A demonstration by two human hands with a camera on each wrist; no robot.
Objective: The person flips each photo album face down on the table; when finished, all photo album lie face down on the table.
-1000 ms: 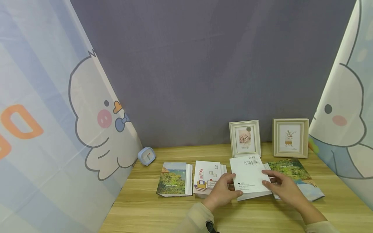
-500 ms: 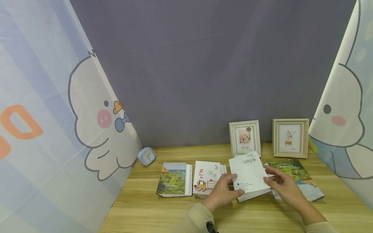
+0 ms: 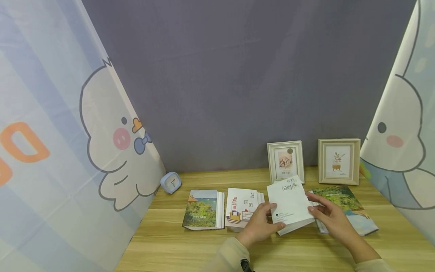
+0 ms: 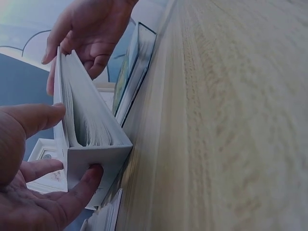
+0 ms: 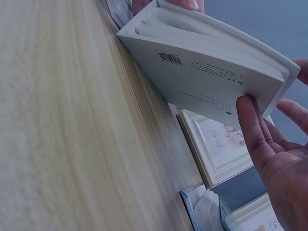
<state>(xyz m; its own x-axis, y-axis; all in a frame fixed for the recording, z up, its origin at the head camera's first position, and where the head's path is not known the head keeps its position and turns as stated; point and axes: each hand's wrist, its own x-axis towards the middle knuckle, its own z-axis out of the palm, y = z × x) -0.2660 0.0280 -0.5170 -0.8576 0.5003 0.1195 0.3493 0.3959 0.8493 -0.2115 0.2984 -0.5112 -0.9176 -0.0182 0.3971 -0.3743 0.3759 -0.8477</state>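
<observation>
Both hands hold a white photo album (image 3: 290, 202), tilted above the table, its cover printed with dark lettering and a line of small text. My left hand (image 3: 259, 224) grips the spine side; in the left wrist view the thumb lies at the cover and a fingertip presses the spine. My right hand (image 3: 331, 217) holds the opposite side, its fingers (image 5: 252, 118) touching the back cover, where a barcode shows. The pages stand slightly fanned between the covers. A white album (image 3: 242, 206) with a furniture drawing lies just left of my left hand.
A green landscape album (image 3: 202, 207) lies farther left. Behind it stands a blue clock (image 3: 171, 183). Another landscape album (image 3: 343, 204) lies partly behind my right hand. Two picture frames, a white frame (image 3: 268, 162) and a cream frame (image 3: 322, 162), stand along the grey backdrop (image 3: 238, 94).
The held album has tilted and turned a little, its far right corner rising over the base of the white frame. Both hands stay nearly in place on it.
</observation>
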